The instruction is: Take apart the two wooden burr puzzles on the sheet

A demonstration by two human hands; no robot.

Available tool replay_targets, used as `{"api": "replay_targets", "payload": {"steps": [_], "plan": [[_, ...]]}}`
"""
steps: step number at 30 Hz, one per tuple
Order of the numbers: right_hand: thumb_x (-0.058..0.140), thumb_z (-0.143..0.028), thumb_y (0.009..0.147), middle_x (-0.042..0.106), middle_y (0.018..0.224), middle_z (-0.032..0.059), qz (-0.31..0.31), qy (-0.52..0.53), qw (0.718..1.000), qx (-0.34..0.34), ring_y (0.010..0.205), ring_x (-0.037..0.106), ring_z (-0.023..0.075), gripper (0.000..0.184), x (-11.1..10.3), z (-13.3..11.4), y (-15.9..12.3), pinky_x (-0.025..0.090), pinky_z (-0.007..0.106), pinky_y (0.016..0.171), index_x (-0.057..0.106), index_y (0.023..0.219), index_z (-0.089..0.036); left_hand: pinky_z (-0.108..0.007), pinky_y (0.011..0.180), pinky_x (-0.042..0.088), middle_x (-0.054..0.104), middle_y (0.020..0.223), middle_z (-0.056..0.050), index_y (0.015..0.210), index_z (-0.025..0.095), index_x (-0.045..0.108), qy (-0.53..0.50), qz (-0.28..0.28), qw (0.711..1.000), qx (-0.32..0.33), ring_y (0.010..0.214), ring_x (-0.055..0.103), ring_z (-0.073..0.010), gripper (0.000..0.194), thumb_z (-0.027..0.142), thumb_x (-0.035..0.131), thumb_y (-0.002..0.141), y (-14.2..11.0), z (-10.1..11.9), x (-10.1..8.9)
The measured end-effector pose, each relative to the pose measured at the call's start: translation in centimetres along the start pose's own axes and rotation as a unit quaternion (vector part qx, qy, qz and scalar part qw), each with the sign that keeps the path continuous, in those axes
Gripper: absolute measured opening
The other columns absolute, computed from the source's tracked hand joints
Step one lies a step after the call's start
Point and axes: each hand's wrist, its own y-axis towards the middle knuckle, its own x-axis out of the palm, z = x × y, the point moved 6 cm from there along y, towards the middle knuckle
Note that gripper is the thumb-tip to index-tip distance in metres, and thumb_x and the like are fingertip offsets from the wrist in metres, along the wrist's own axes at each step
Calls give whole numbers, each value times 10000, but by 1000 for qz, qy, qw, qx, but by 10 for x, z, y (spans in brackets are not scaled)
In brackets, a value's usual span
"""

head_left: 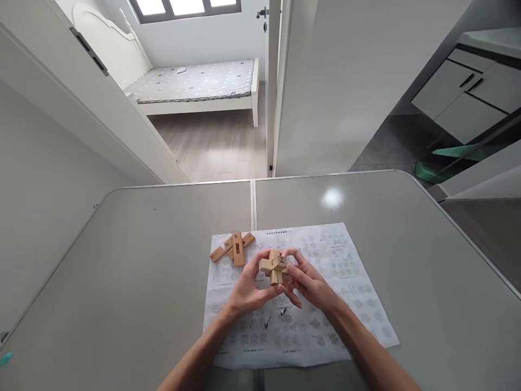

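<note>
A small wooden interlocking puzzle (274, 266), a cross of pale notched bars, is held above a printed paper sheet (345, 271). My left hand (248, 290) grips it from the left and below with curled fingers. My right hand (307, 282) pinches it from the right side. Loose wooden puzzle pieces (233, 248), two of them crossed and one marked with a number, lie on the sheet's far left corner, a short way beyond my left hand.
The sheet lies on a grey folding table (122, 271) with a centre seam and rounded far corners. Beyond it, a doorway shows a bed (195, 81). A white wall stands ahead, and cabinets (468, 92) and a green dustpan (435, 168) at right.
</note>
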Motion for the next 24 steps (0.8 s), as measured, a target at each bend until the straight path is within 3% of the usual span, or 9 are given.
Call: {"api": "replay_targets", "payload": {"steps": [5, 8, 13, 18, 24], "plan": [[589, -557, 1033, 645, 699, -70, -7, -37, 999, -13, 419, 563, 108, 386, -1, -1, 0, 433, 199, 406, 397, 1248, -300, -457, 1095, 477, 579, 1463, -156, 1343, 244, 599, -38, -8, 999, 16, 1349, 556, -351, 679, 571, 833, 796, 3, 6, 0], [609, -562, 1020, 656, 721, -40, -25, -54, 998, -6, 456, 589, 113, 412, 0, 1, -1, 463, 215, 428, 474, 1249, -247, -496, 1108, 473, 501, 1563, -178, 1350, 249, 614, -75, -21, 997, 25, 1429, 492, -391, 713, 563, 867, 762, 4, 10, -1], [612, -523, 1026, 656, 669, -1, -69, -104, 992, 12, 471, 587, 114, 367, 7, -2, -1, 479, 223, 447, 645, 1079, -162, -483, 1077, 510, 637, 1422, -181, 1375, 228, 619, -112, -62, 992, -3, 1295, 617, -377, 786, 607, 872, 735, 3, 9, 3], [643, -524, 1004, 641, 649, -2, -43, -152, 987, 9, 459, 566, 114, 362, 7, -6, -1, 474, 237, 457, 686, 998, -164, -458, 1012, 552, 692, 1322, -165, 1345, 216, 649, -113, -69, 991, -2, 1188, 679, -362, 756, 610, 868, 738, 2, 10, 4], [654, -480, 1006, 546, 586, -33, -16, -178, 983, -35, 471, 494, 109, 320, 7, -6, 0, 420, 246, 478, 678, 908, -176, -453, 1025, 545, 700, 1304, -161, 1337, 216, 646, -87, -64, 994, -6, 1220, 660, -366, 734, 593, 865, 746, 2, 8, 3]]}}
